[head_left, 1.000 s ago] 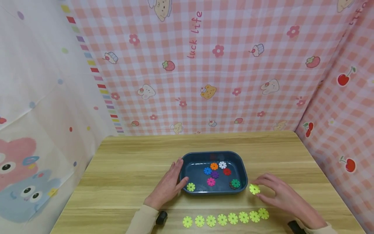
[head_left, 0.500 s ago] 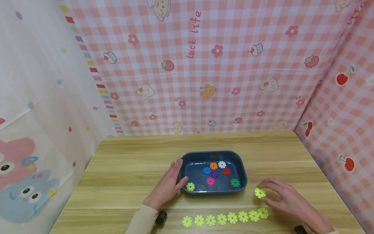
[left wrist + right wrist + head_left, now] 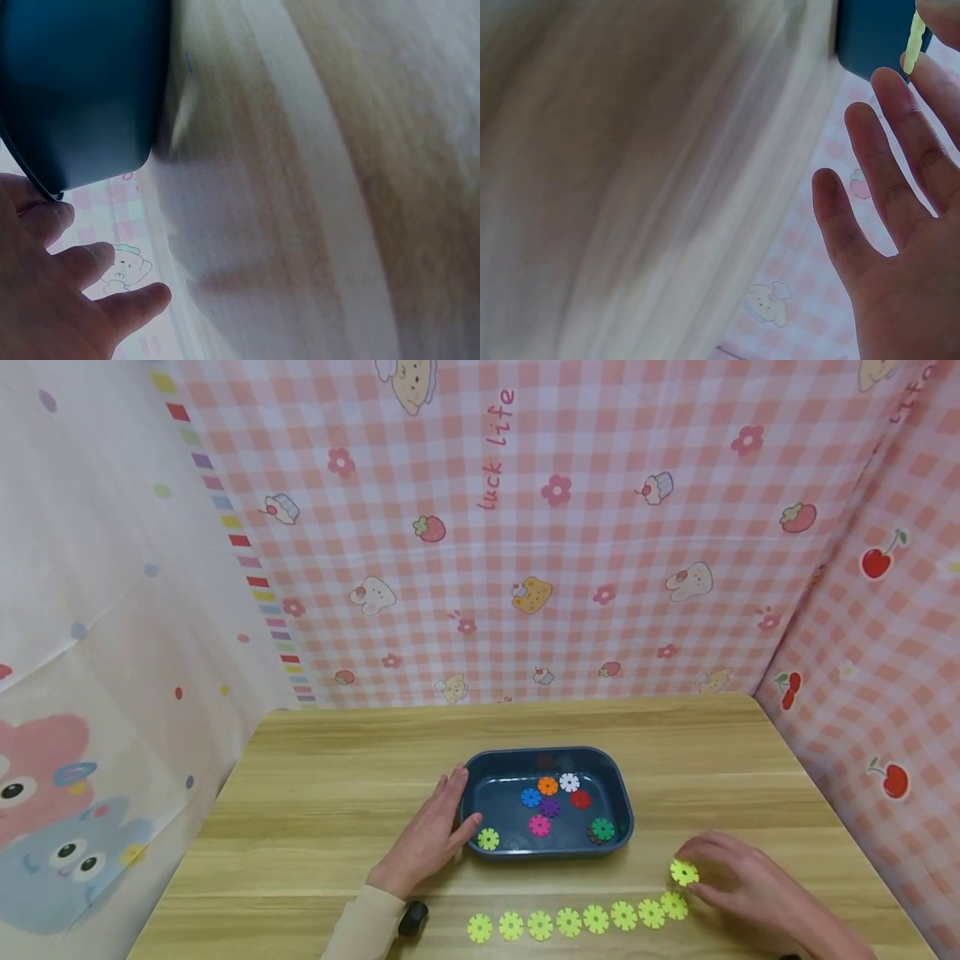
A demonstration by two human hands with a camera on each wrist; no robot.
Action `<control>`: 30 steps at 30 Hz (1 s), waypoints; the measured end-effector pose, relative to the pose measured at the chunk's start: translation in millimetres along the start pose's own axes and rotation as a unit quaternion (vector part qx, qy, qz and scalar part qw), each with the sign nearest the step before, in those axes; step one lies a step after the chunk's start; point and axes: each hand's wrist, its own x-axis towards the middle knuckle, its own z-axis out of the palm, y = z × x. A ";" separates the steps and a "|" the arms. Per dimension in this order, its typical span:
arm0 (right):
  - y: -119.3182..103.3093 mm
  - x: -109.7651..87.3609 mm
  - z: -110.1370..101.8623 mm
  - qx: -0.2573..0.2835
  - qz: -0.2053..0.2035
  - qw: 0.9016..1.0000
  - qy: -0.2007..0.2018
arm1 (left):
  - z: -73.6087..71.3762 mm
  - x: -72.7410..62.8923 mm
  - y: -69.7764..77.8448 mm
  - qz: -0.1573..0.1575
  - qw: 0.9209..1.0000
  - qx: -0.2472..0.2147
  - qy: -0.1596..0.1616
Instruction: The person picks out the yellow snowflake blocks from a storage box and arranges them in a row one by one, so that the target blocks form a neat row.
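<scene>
In the head view my right hand [image 3: 746, 881] pinches a yellow-green notched plastic disc [image 3: 684, 872] between thumb and index finger. The other fingers are spread, as the right wrist view shows. Just below that disc runs a row of several matching discs [image 3: 568, 922], and the held one is close to the row's right end. My left hand [image 3: 423, 843] rests against the left side of a dark blue tray [image 3: 540, 853], fingers extended along the wall and thumb at the near left corner. One yellow-green disc [image 3: 488, 839] lies inside the tray by that thumb.
Also in the tray are orange [image 3: 548, 786], white [image 3: 570, 782], blue, purple, red and pink discs, with a green one [image 3: 603, 829] overlapping a dark one. The wooden table [image 3: 337, 760] meets a pink checked cloth [image 3: 465, 568] at its back edge.
My right hand has carried the pinched disc right and toward the near side, from beside the tray to the row's right end. My left hand and the tray stay put.
</scene>
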 end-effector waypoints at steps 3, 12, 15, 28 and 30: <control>0.9 -4.1 -1.6 0.010 0.023 0.999 -0.027 | 0.3 -0.5 -0.4 0.002 1.000 0.002 0.000; 1.2 -15.2 -4.3 0.044 0.115 0.987 -0.105 | 0.0 -0.8 -0.5 0.010 1.000 -0.004 0.004; 3.0 -19.1 -2.7 0.056 0.113 0.988 -0.093 | 0.0 -0.4 -0.6 0.009 1.000 -0.003 0.003; 10.9 -24.5 -0.8 0.069 0.097 0.985 -0.121 | 0.7 -0.2 -2.2 0.011 1.000 -0.006 0.005; 11.9 -25.8 0.0 0.064 0.085 0.987 -0.117 | 0.7 -0.3 -2.3 0.012 1.000 -0.006 0.005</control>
